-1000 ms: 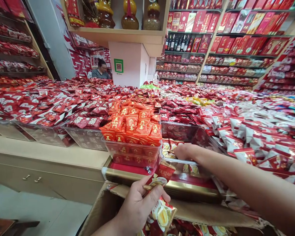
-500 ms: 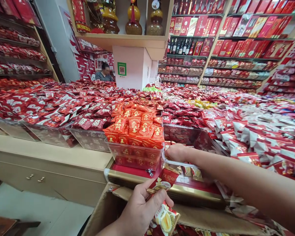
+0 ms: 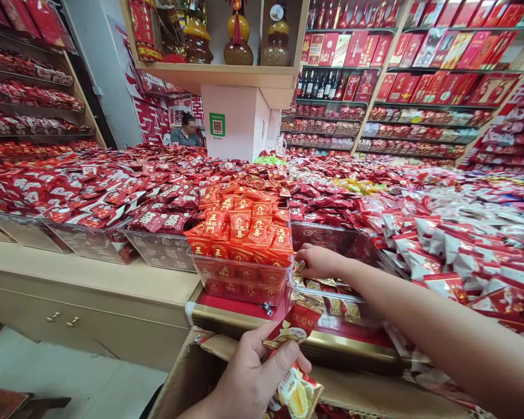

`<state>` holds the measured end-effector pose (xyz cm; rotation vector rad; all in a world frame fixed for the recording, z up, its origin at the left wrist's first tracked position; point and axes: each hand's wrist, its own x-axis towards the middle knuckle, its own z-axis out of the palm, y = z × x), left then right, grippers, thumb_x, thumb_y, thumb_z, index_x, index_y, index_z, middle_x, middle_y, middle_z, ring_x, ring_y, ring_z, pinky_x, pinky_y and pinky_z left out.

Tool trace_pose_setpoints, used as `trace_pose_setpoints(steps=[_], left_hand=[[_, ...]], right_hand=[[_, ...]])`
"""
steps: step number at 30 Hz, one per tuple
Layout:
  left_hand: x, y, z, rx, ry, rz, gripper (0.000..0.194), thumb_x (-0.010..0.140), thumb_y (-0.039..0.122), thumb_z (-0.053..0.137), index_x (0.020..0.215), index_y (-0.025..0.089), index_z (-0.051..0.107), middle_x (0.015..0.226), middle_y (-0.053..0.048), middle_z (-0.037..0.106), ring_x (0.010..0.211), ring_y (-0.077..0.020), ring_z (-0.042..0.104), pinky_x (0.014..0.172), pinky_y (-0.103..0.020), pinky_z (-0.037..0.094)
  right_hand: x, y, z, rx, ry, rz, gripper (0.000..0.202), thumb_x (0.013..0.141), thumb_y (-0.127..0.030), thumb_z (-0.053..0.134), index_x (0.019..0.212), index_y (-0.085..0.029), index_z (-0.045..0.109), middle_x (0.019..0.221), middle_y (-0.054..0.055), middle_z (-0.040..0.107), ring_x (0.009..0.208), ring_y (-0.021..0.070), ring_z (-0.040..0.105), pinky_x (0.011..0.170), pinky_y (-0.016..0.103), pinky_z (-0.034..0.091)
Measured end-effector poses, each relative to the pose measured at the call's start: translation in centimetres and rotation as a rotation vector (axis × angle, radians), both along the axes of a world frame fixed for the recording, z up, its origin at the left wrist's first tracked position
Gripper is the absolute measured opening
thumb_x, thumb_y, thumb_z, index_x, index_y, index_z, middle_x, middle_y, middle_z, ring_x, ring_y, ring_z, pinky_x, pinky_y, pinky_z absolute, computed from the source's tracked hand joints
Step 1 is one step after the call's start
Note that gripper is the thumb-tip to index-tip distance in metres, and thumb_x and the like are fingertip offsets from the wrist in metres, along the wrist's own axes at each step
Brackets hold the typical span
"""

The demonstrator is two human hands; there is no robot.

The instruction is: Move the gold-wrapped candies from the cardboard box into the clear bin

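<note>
My left hand (image 3: 255,369) is closed around red and gold durian candy packets (image 3: 294,326), pinched between thumb and fingers above the cardboard box. One packet sticks up with "DURIAN" printed on it; another with a yellow fruit picture hangs below the thumb. Inside the clear plastic bin (image 3: 301,289) on the counter, my right hand (image 3: 318,262) reaches down with bent fingers. A gold candy packet (image 3: 300,266) shows at its fingertips, partly covered by them. More durian packets (image 3: 343,307) lie at the bottom of that bin, visible through its front wall.
A clear bin heaped with orange-red packets (image 3: 244,233) adjoins on the left. White and red packets (image 3: 445,250) pile up on the right. An open cardboard box (image 3: 375,387) stands below the counter edge. Behind the counter sits a person (image 3: 186,132). A shelf cabinet (image 3: 218,70) overhangs the middle.
My right hand has risen slightly within the bin, and its bent fingers and a gold packet now show. My left hand still holds its packets, shifted very slightly right.
</note>
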<state>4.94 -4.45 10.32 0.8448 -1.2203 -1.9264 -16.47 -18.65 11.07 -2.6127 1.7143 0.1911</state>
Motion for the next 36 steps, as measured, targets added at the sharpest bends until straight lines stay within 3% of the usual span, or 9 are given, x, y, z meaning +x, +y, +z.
trace_pose_setpoints(steps=[6, 13, 19, 29, 36], left_hand=[[0.0, -0.1, -0.2, -0.014, -0.046, -0.011, 0.033, 0.070, 0.042, 0.060, 0.086, 0.012, 0.057, 0.064, -0.001, 0.060, 0.043, -0.0024, 0.042, 0.043, -0.015, 0.033], [0.1, -0.1, -0.3, -0.010, -0.026, -0.014, 0.036, 0.071, 0.041, 0.059, 0.092, 0.013, 0.055, 0.063, -0.001, 0.060, 0.043, -0.0026, 0.043, 0.044, -0.015, 0.035], [0.0, -0.1, -0.6, -0.004, -0.019, -0.001, 0.034, 0.070, 0.043, 0.060, 0.086, 0.013, 0.056, 0.065, -0.001, 0.060, 0.045, -0.0033, 0.046, 0.046, -0.016, 0.037], [0.2, -0.1, -0.8, -0.001, -0.051, -0.021, 0.039, 0.066, 0.049, 0.061, 0.083, 0.014, 0.057, 0.063, -0.001, 0.060, 0.044, -0.0036, 0.044, 0.045, -0.017, 0.034], [0.2, -0.2, -0.7, -0.040, -0.059, -0.020, 0.041, 0.065, 0.050, 0.061, 0.082, 0.014, 0.056, 0.063, -0.002, 0.060, 0.045, -0.0046, 0.044, 0.046, -0.018, 0.033]], right_hand=[[0.0, -0.7, -0.8, 0.007, -0.013, -0.020, 0.038, 0.069, -0.022, 0.055, 0.106, -0.014, 0.055, 0.100, 0.013, 0.056, 0.090, 0.0215, 0.055, 0.075, 0.026, 0.040], [-0.3, -0.5, -0.8, -0.050, -0.101, -0.041, 0.036, 0.067, -0.024, 0.054, 0.102, -0.014, 0.054, 0.099, 0.011, 0.055, 0.094, 0.0206, 0.052, 0.078, 0.025, 0.039], [-0.6, -0.5, -0.8, -0.077, -0.132, -0.050, 0.040, 0.063, -0.019, 0.052, 0.103, -0.012, 0.052, 0.100, 0.012, 0.055, 0.093, 0.0204, 0.051, 0.079, 0.026, 0.039], [-1.1, -0.4, -1.5, -0.052, -0.050, -0.093, 0.049, 0.052, -0.032, 0.065, 0.096, -0.014, 0.055, 0.095, 0.012, 0.056, 0.089, 0.0257, 0.052, 0.075, 0.031, 0.041], [-1.3, -0.8, -1.8, -0.026, -0.039, -0.094, 0.036, 0.064, -0.020, 0.053, 0.099, -0.011, 0.054, 0.098, 0.013, 0.060, 0.094, 0.0237, 0.053, 0.078, 0.028, 0.039]])
